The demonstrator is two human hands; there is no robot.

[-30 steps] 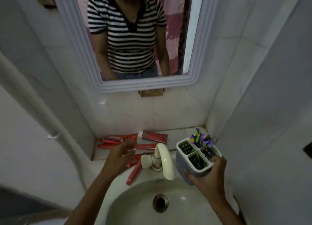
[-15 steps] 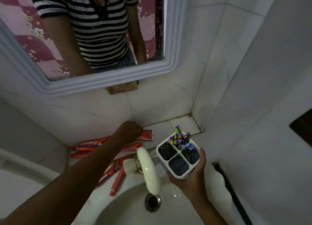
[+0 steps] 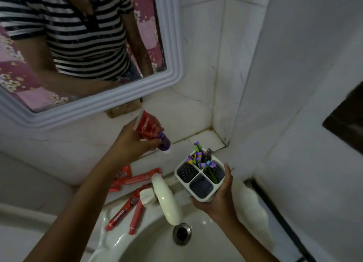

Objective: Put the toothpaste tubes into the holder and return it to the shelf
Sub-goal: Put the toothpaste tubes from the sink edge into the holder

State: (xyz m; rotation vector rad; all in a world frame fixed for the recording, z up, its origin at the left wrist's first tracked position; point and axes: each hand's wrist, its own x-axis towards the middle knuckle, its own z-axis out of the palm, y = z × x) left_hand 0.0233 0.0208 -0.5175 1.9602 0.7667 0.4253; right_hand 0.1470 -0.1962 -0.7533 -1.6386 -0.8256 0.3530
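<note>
My left hand [image 3: 131, 142] holds a red toothpaste tube [image 3: 149, 127] with a purple cap, lifted above the shelf and tilted cap-down toward the right. My right hand [image 3: 218, 199] grips a white four-compartment holder [image 3: 198, 178] over the sink's back rim; one compartment holds purple and green toothbrushes [image 3: 200, 159]. The tube is up and left of the holder, apart from it. Several more red toothpaste tubes [image 3: 137, 178] lie on the shelf and the sink's rim [image 3: 125, 212] behind my left forearm.
A cream tap [image 3: 167, 201] juts over the white sink [image 3: 200, 242] with its drain [image 3: 181, 233], between my two arms. A white-framed mirror [image 3: 110, 96] hangs above. Tiled walls close the corner [image 3: 218, 128] at the right.
My left hand has picked a red tube off the shelf and raised it toward the holder. The holder in my right hand has stayed about where it was; the camera moved closer.
</note>
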